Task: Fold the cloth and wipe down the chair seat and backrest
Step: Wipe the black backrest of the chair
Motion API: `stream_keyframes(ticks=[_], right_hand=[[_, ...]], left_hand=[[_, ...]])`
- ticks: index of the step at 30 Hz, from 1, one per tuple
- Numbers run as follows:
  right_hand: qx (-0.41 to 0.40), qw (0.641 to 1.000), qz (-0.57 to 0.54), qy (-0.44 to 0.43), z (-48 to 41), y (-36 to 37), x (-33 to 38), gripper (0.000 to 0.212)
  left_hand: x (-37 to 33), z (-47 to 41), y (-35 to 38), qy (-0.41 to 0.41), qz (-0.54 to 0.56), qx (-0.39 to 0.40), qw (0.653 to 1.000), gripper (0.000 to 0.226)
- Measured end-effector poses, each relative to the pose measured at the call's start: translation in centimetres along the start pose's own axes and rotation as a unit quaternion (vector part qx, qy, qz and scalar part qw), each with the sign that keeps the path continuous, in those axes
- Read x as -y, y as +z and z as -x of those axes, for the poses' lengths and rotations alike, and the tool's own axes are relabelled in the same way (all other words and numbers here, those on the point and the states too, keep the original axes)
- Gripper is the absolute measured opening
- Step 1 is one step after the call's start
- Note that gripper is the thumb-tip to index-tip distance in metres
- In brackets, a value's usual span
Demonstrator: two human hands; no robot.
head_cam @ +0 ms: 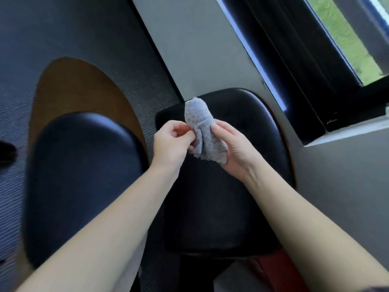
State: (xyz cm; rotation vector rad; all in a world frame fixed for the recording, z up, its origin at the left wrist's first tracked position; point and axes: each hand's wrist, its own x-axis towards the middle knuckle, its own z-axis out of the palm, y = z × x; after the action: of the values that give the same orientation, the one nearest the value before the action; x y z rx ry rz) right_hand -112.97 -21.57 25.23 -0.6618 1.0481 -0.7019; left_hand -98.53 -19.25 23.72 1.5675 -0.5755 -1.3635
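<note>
Grey dotted cloth (201, 131) sits pinched between my left hand (171, 142) and right hand (233, 148) above the chair seat (210, 207) – backrest (242, 106) at twelve o'clock – and a loose pinch could undo the fold.

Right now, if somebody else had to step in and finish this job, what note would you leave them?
Left hand: pinches one edge of the cloth.
Right hand: holds the cloth's other side, thumb on top.
Cloth: bunched and only partly folded, held up over the black chair seat, with the backrest just beyond.
Done: folding begun.
Left: finish the fold, then wipe the seat and backrest.
</note>
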Motion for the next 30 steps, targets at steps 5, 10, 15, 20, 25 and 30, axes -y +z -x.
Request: stream_keyframes(ticks=[5, 10, 15, 20, 25, 30], right_hand=[[-0.116, 0.989, 0.062, -0.069, 1.1, 1.1, -2.0, 0.024], [-0.154, 0.663, 0.658, -0.323, 0.2, -4.9, 1.4, 0.026], [0.047, 0.342, 0.888, -0.305, -2.9, -9.3, 2.9, 0.048], [0.134, 0.314, 0.894, -0.291, -3.1, -10.5, 3.3, 0.051], [0.234, 0.331, 0.882, -0.24, -0.6, -10.7, 2.3, 0.048], [0.276, 0.287, 0.894, -0.204, 0.9, -10.6, 2.6, 0.048]], left_hand=[[1.7, -1.3, -3.4, 0.013, -0.074, 0.11, 0.991, 0.022], [6.9, -3.1, -2.8, 0.01, -0.269, 0.209, 0.94, 0.034], [11.6, -4.9, 0.2, 0.055, -0.36, 0.287, 0.886, 0.072], [13.4, -5.8, 1.2, 0.052, -0.386, 0.312, 0.867, 0.079], [13.1, -5.2, 0.2, 0.075, -0.422, 0.328, 0.842, 0.083], [13.2, -4.0, 0.3, 0.071, -0.452, 0.36, 0.813, 0.086]])
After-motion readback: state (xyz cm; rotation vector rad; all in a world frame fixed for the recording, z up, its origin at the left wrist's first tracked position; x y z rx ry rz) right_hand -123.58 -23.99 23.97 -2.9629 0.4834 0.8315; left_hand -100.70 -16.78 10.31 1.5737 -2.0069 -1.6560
